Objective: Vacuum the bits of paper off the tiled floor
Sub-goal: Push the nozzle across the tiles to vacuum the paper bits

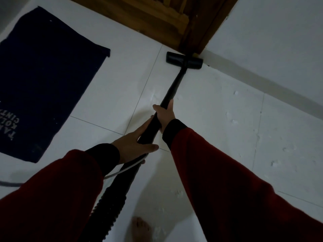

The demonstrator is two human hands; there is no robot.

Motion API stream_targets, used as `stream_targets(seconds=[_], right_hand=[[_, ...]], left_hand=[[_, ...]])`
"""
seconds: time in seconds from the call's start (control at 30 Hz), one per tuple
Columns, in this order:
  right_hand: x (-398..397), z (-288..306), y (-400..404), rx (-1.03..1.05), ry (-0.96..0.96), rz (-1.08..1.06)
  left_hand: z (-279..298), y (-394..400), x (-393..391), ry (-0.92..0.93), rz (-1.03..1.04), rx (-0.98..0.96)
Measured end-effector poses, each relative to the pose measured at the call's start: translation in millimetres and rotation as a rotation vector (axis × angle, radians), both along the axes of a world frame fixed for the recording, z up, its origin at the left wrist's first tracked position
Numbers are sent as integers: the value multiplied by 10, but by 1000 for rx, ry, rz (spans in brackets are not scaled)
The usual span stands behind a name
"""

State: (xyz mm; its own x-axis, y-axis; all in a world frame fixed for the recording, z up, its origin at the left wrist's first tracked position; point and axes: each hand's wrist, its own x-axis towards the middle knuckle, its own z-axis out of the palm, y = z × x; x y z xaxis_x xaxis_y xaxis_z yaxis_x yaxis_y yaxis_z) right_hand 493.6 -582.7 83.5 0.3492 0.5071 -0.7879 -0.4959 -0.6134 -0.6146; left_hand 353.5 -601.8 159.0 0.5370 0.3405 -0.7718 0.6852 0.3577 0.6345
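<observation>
Your right hand (164, 116) and left hand (134, 144) have fingers clamped on the vacuum wand (174, 84); left of them, mat (45, 81) lettering shows "CINT", rest cut off.

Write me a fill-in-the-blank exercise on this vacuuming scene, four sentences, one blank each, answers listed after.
1. The vacuum head sits on the floor at the foot of the wooden ____ frame.
2. The right hand grips the black ____ farther down than the left hand.
3. The dark mat lies to the ____ of the wand.
4. A bare ____ shows at the bottom edge of the view.

Missing words: door; wand; left; foot
</observation>
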Motion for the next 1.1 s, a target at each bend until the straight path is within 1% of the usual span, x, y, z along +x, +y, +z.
stream_targets(seconds=[0.1,0.3,0.53,0.8,1.1], right_hand=[[-93,60,-133,-19,-2,-2],[-438,132,-550,-54,10,-29],[-949,278,-1091,-76,-11,-41],[-1578,451,-1753,-93,-1,-49],[-2165,524,-2353,-104,59,-1]], left_hand=[[62,-98,-49,-31,23,-47],[222,-382,-297,-8,-100,-112],[300,-895,-792,-60,-141,-57],[497,-1489,-1419,-30,-200,-63],[594,-2159,-1988,-32,-193,-39]])
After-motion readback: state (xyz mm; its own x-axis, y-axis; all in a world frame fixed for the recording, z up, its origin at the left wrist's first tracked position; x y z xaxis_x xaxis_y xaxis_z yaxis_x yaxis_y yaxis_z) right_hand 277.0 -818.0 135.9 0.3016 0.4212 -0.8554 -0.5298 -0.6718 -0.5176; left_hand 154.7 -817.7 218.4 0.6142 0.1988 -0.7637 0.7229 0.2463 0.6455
